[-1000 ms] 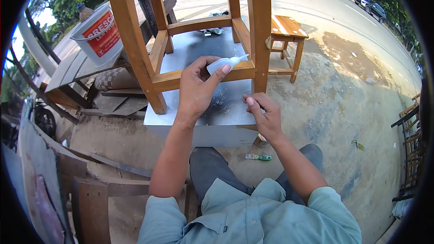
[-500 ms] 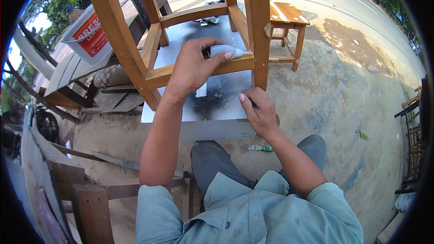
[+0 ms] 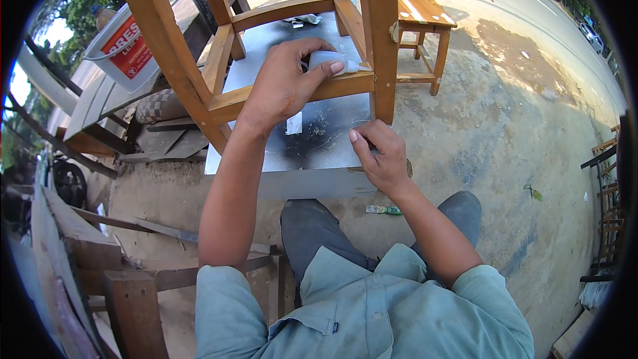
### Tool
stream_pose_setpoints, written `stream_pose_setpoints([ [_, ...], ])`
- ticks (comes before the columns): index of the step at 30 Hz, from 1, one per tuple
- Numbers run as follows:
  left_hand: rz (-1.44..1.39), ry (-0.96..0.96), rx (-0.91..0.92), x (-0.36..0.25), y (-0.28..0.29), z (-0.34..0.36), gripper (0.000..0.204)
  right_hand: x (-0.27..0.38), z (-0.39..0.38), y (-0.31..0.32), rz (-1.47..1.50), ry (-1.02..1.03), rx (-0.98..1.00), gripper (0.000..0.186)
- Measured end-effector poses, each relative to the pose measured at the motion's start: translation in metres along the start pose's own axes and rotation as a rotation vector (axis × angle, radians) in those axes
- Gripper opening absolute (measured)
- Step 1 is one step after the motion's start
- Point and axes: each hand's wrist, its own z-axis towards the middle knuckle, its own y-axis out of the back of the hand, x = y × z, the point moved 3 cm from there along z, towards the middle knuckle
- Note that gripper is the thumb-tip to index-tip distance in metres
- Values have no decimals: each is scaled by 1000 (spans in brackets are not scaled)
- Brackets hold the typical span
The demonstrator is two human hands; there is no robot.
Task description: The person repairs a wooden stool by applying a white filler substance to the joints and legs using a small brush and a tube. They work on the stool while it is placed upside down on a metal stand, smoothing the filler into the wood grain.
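Observation:
A wooden stool frame (image 3: 381, 46) stands on a low box-like stand (image 3: 312, 185) with a silver and black top. My left hand (image 3: 279, 86) is closed around a small white squeeze bottle (image 3: 321, 61) with a thin nozzle. It rests over the frame's near rail (image 3: 342, 86), and the nozzle tip points right, at the joint between rail and right leg. Below that joint, my right hand (image 3: 384, 158) hovers near the stand's right front corner with its fingers curled in. Whatever those fingers may hold is hidden.
A finished-looking wooden stool (image 3: 425, 16) stands on the ground beyond the frame's right. At left, a white bucket (image 3: 126, 60) with a red label sits on a wooden bench (image 3: 100, 110). Timber pieces (image 3: 136, 312) lie lower left. A small green tube-like item (image 3: 383, 210) lies between my knees.
The view has shifted slightly. The bottle's nozzle slopes down a little more toward the joint, still in my left hand. My right hand stays curled in nearly the same place.

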Motion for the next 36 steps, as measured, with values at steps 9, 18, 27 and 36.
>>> stream_pose_setpoints([
  [9, -32, 20, -13, 3, -1, -1, 37, 0, 1, -2, -33, 51, -15, 14],
  [18, 21, 15, -33, 4, -1, 2, 36, -1, 1, -2, -45, 63, -12, 15],
  [27, 87, 62, 12, 4, 0, 6, 42, 0, 1, -1, -41, 65, -15, 14],
  [36, 113, -1, -42, 0, -1, 6, 37, 1, 1, -1, -59, 75, -14, 13],
])
